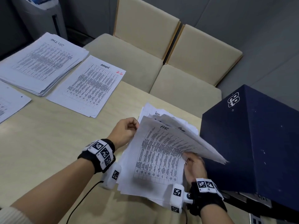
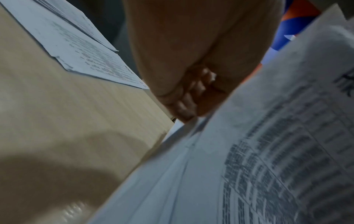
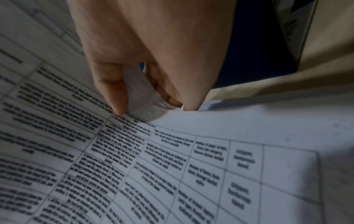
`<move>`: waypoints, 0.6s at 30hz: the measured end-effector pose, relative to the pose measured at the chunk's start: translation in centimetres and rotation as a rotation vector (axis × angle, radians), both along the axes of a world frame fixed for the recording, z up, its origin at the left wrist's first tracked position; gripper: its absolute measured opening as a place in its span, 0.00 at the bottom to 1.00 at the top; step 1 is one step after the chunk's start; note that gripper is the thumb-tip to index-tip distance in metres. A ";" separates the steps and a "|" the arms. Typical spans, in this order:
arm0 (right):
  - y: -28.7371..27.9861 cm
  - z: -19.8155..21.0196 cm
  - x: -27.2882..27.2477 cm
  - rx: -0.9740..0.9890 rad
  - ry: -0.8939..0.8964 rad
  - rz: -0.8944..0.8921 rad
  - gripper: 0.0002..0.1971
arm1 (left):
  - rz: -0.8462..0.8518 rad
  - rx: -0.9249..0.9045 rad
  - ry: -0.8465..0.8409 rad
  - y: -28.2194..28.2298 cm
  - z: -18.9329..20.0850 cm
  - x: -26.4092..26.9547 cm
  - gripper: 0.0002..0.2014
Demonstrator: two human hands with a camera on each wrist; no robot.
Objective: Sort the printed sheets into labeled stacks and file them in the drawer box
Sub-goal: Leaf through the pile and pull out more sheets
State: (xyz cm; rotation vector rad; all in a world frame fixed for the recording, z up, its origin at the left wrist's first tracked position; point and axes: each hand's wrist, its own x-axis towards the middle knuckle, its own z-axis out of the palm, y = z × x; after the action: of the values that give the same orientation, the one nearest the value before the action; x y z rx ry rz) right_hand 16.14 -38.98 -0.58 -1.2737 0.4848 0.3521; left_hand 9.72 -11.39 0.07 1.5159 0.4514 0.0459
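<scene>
A loose stack of printed sheets marked "HR" [image 1: 160,152] lies near the table's front right. My left hand [image 1: 125,130] curls at the stack's left top edge, its fingers [image 2: 188,97] bent against the paper [image 2: 249,151]. My right hand [image 1: 194,165] pinches the lifted right edge of several upper sheets, thumb [image 3: 113,91] on the printed table, the curled paper edge [image 3: 141,91] between thumb and fingers. The dark blue drawer box [image 1: 252,143] stands just right of the stack.
A thick "Task List" stack [image 1: 42,63] and a thin "Admin" stack [image 1: 90,84] lie at the far left of the beige table [image 1: 48,151]. Another sheet [image 1: 9,102] sits at the left edge. Two beige chairs [image 1: 161,54] stand behind the table.
</scene>
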 end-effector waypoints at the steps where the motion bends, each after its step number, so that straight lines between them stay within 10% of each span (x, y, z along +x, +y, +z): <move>1: -0.1 -0.1 -0.1 0.016 -0.006 -0.015 0.08 | 0.046 0.114 0.049 0.0 -0.5 0.2 0.12; 7: -0.3 -1.5 0.4 0.007 0.067 -0.072 0.10 | 0.025 0.635 0.387 -0.3 -2.9 0.8 0.08; 18: -0.7 -0.3 1.0 -0.180 0.067 0.027 0.22 | -0.257 0.963 0.089 1.0 0.0 0.7 0.21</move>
State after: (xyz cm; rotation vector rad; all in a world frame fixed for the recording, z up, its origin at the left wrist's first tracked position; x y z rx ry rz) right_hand 17.17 -39.68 -0.86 -1.4477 0.5667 0.3813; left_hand 10.46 -10.36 0.04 2.5220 0.3045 -0.0102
